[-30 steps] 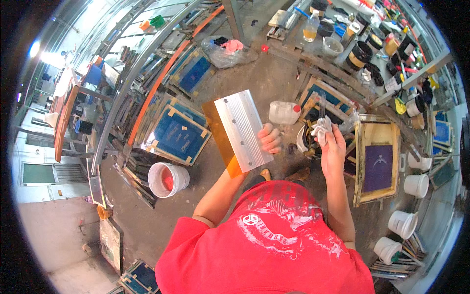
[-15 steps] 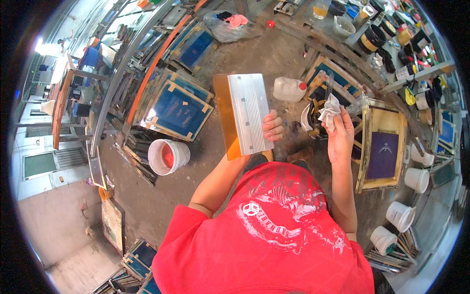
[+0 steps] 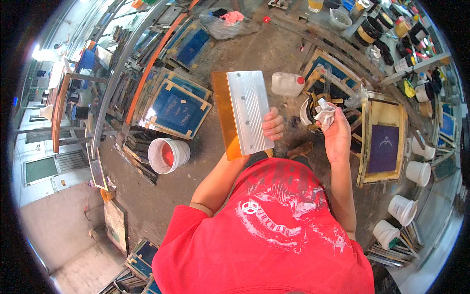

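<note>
A screen-printing squeegee (image 3: 248,110) with a ribbed aluminium holder and a translucent amber blade stands nearly upright in front of me. My left hand (image 3: 273,124) is closed around it from behind; its fingertips curl over the holder's right edge, and the palm is hidden. To the right, my right hand (image 3: 338,134) pinches a crumpled whitish cloth (image 3: 325,113) between thumb and fingers. The cloth is apart from the squeegee.
A white bucket with red inside (image 3: 169,156) stands on the floor at left, near stacked blue screens (image 3: 178,115). Ahead sits a white jug (image 3: 288,84) with a red cap. A wood-framed purple screen (image 3: 383,149) leans at right, near several white pails (image 3: 417,173).
My right hand has turned slightly and shifted a little left and down with the cloth. My left hand and the squeegee stay almost in place.
</note>
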Demonstrator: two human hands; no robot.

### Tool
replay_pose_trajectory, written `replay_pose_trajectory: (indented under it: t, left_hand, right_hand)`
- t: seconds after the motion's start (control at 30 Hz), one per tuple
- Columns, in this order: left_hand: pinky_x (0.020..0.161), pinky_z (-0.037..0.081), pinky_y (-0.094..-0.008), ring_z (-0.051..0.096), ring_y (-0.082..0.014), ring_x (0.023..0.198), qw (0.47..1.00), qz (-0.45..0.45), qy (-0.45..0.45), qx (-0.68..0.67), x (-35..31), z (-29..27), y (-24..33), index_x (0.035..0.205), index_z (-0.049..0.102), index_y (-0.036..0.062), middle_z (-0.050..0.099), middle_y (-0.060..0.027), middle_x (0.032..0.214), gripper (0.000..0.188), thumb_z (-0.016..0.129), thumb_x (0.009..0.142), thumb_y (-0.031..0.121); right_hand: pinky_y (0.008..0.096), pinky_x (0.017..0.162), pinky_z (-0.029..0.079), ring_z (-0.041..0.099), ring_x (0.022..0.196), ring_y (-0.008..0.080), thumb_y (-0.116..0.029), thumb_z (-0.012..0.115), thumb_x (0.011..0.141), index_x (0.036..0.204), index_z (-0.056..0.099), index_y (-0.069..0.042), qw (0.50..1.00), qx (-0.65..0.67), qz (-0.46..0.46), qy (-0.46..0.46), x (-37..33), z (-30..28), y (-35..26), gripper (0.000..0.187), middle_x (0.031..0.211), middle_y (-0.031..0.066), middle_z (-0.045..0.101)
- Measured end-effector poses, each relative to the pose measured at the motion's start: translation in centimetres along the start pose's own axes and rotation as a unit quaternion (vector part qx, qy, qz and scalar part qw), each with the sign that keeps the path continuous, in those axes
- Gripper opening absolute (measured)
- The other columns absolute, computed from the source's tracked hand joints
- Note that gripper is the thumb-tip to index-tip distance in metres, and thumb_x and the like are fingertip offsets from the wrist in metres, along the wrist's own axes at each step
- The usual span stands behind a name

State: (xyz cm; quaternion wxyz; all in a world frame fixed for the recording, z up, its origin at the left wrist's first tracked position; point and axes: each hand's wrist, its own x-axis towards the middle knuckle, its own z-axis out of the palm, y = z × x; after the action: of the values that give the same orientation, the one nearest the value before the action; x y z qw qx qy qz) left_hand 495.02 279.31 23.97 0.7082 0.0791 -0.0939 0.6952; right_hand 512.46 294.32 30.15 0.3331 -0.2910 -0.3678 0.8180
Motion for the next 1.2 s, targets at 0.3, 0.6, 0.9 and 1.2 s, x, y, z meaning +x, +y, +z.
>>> replay_pose_trajectory:
  t: [0.3, 0.6, 0.9, 1.2]
  left_hand:
    - [0.069, 0.037, -0.0288, 0.043, -0.0135, 0.067, 0.999, -0.015, 0.030, -0.027, -0.1, 1.2, -0.6, 0.083, 0.046, 0.0112, 0.043, -0.0011, 0.080, 0.031, 0.052, 0.091, 0.041]
    - [0.062, 0.040, -0.0284, 0.043, -0.0132, 0.061, 0.997, -0.072, -0.006, -0.019, 0.1, 2.8, -1.2, 0.077, 0.047, 0.0110, 0.042, -0.0001, 0.072, 0.033, 0.047, 0.095, 0.039]
    - [0.058, 0.041, -0.0286, 0.045, -0.0140, 0.059, 0.995, -0.102, -0.013, 0.010, 0.0, 2.9, -1.9, 0.077, 0.048, 0.0099, 0.044, -0.0009, 0.070, 0.034, 0.051, 0.092, 0.040]
    - [0.058, 0.041, -0.0288, 0.044, -0.0156, 0.058, 0.992, -0.109, 0.031, 0.052, -0.8, 2.5, -2.1, 0.076, 0.048, 0.0088, 0.046, -0.0028, 0.069, 0.039, 0.055, 0.088, 0.045]
  right_hand:
    - [0.0281, 0.086, 0.049, 0.061, 0.098, 0.0132, -0.009, 0.060, 0.092, 0.118, 0.059, 0.000, 0.998, -0.068, -0.015, 0.002, -0.6, -0.4, 0.7, 0.027, 0.112, 0.0075, 0.063]
    - [0.0271, 0.090, 0.047, 0.061, 0.100, 0.0131, -0.005, 0.064, 0.089, 0.120, 0.059, 0.004, 0.996, -0.090, -0.002, -0.002, -0.6, -0.3, 0.7, 0.033, 0.112, 0.0096, 0.064]
    - [0.0249, 0.087, 0.048, 0.062, 0.097, 0.0113, -0.006, 0.066, 0.088, 0.119, 0.061, 0.004, 0.994, -0.099, -0.025, -0.021, -0.4, 2.5, -0.3, 0.033, 0.113, 0.0094, 0.065]
    - [0.0243, 0.086, 0.047, 0.061, 0.096, 0.0107, -0.006, 0.064, 0.090, 0.115, 0.063, 0.002, 0.996, -0.058, -0.065, -0.035, 0.3, 4.5, -1.7, 0.027, 0.109, 0.0062, 0.066]
